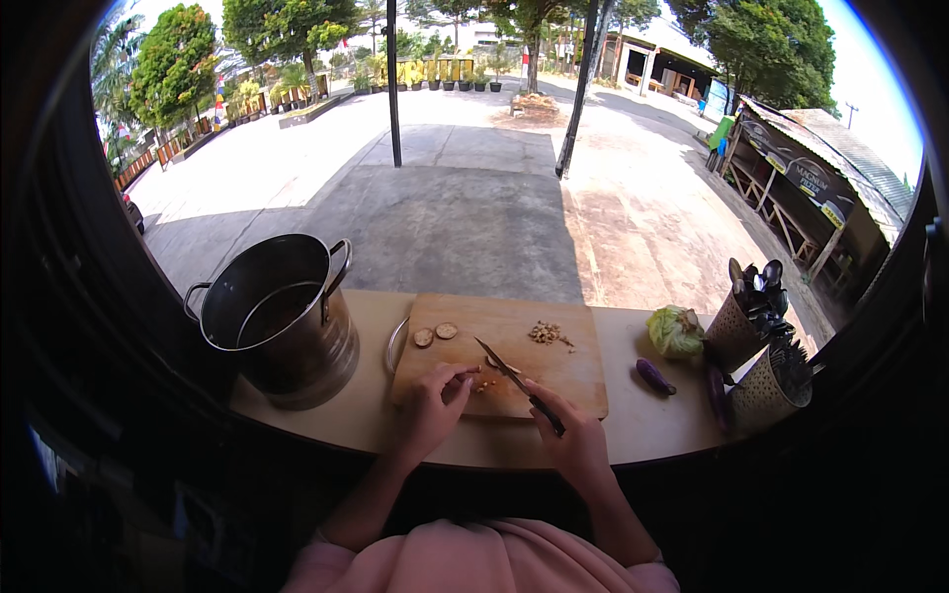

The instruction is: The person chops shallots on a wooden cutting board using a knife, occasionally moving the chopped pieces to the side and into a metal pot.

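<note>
My right hand (567, 426) grips the black handle of a kitchen knife (504, 365), its blade slanting up and left over a wooden cutting board (437, 370). Near the board's lower left part is my left hand (443, 400), thumb and fingertips close together; whether a small piece sits between them I cannot tell. Small pale pieces (485, 386) lie between the hands, and another piece lies partly hidden by the blade. Two round slices with dark rims (434, 334) rest at the upper left of the board. A pile of diced pale bits (546, 333) is at its upper right.
A large metal pot (296, 356) stands left of the board, near a curved metal handle (396, 345). To the right are a leafy green head, perhaps lettuce (675, 333), a purple eggplant (655, 376), another purple one (717, 396), and two patterned holders with utensils (734, 330).
</note>
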{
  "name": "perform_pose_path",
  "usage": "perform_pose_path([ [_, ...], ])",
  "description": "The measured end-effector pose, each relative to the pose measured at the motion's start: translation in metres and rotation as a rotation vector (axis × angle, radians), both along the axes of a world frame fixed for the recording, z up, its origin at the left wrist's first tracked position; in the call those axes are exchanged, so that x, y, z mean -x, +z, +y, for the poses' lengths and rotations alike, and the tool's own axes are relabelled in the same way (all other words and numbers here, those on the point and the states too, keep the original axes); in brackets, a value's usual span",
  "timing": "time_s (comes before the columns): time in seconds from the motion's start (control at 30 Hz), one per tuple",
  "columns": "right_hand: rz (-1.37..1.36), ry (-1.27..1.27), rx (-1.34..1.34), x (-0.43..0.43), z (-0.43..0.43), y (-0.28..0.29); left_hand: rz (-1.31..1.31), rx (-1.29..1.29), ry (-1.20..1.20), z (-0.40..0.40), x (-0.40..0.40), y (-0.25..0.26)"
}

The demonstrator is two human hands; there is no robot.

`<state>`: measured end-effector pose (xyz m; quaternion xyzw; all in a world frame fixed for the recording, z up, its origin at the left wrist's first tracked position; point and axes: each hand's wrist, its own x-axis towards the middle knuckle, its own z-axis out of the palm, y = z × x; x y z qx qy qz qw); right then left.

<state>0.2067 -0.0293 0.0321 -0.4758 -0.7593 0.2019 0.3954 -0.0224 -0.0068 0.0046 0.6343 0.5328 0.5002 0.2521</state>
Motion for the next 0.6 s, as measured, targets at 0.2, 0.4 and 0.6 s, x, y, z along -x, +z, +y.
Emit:
perform_pose_path([
  [0.2,-0.168,-0.073,-0.002,-0.008,-0.006,0.0,0.578,-0.293,0.018,-0.006,-0.009,0.029],
  [0.4,-0.249,-0.046,-0.015,-0.009,-0.007,0.001,0.715,-0.241,-0.133,-0.004,-0.01,0.015],
  [0.6,-0.208,-0.032,-0.009,-0.035,-0.012,0.009,0.756,-0.228,-0.047,0.004,0.003,0.008],
])
